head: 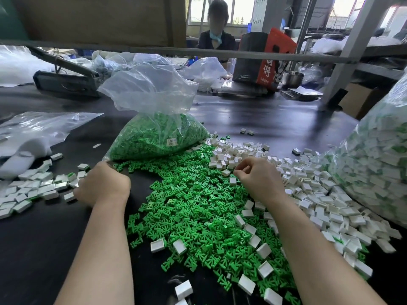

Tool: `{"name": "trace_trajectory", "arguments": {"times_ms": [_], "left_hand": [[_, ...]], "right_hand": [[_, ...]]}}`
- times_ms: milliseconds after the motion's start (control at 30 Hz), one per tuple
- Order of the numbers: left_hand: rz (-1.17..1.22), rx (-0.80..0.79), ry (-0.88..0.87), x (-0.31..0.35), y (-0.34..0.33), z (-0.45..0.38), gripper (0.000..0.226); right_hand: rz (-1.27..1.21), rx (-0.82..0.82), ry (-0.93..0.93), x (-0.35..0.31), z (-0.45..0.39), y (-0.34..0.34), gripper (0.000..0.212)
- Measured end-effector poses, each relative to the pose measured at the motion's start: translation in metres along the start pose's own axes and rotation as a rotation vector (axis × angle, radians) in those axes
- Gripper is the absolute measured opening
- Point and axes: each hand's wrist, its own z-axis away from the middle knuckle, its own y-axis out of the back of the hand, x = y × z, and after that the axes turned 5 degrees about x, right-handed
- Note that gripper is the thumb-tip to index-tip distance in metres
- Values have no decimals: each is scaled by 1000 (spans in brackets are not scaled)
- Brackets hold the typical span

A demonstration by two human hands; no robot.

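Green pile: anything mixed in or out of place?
Yes. Stray white shells lie scattered over the near end of the green pieces, away from the main white pile on the right. The two piles have mixed.

We see glossy green plastic pieces, smooth white plastic shells, a crinkled clear plastic bag, and a dark, faintly shiny surface.

Red carton, steel bowl behind
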Motion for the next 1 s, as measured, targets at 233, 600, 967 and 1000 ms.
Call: {"name": "trace_trajectory", "arguments": {"times_ms": [233, 600, 967, 1000], "left_hand": [[372, -58, -207, 29, 7, 15, 12], [791, -773, -607, 87, -1, 78, 26], [890, -717, -735, 90, -7, 90, 11], [899, -713, -726, 90, -8, 89, 11]], "right_hand": [[326, -48, 42, -10, 6, -10, 29], [-626, -88, -200, -13, 1, -2, 6], [-774, -96, -182, -20, 3, -2, 10], [-770, -103, -173, -20, 3, -2, 11]]}}
